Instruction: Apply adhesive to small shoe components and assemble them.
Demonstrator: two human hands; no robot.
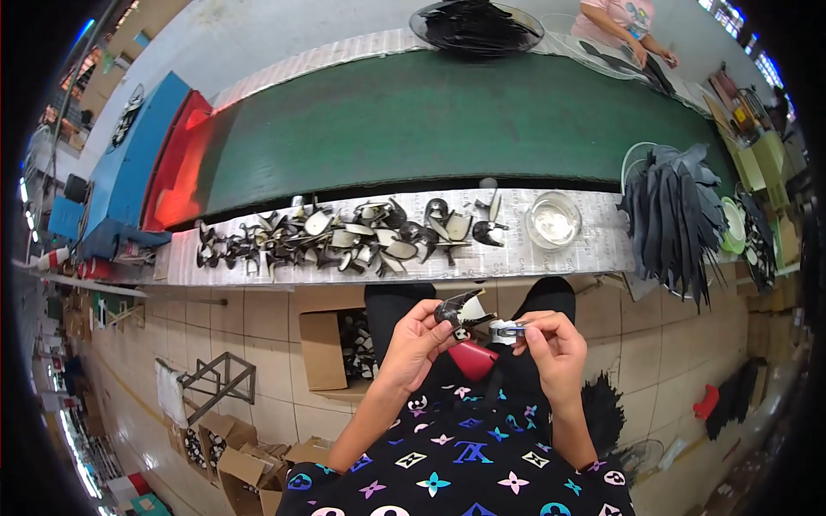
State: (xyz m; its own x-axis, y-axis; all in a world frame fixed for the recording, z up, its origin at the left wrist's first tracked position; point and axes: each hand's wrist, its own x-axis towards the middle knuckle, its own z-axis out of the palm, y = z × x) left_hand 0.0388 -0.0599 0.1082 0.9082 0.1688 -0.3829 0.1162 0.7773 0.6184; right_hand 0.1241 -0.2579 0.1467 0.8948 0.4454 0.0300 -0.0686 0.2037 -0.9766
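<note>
My left hand (411, 348) is closed around a shoe heel (449, 311), a curved piece with glossy black covering and a white face. Close beside it, my right hand (555, 344) pinches a small white-and-silver tool (502, 332) with a thin blue edge; its exact kind cannot be made out. The tool's end points toward the heel, and whether they touch is unclear. Both hands are over my lap, just in front of the bench. On the bench's pale covering (602, 249), a heap of similar black-and-white heels (348, 236) stretches leftward.
A clear round dish (553, 220) stands right of the heap. Dark strips (675, 211) hang over the bench's right end. Beyond runs a green conveyor belt (447, 120), with a blue machine (129, 163) at left. Cartons (320, 344) sit below. Another person (615, 26) works opposite.
</note>
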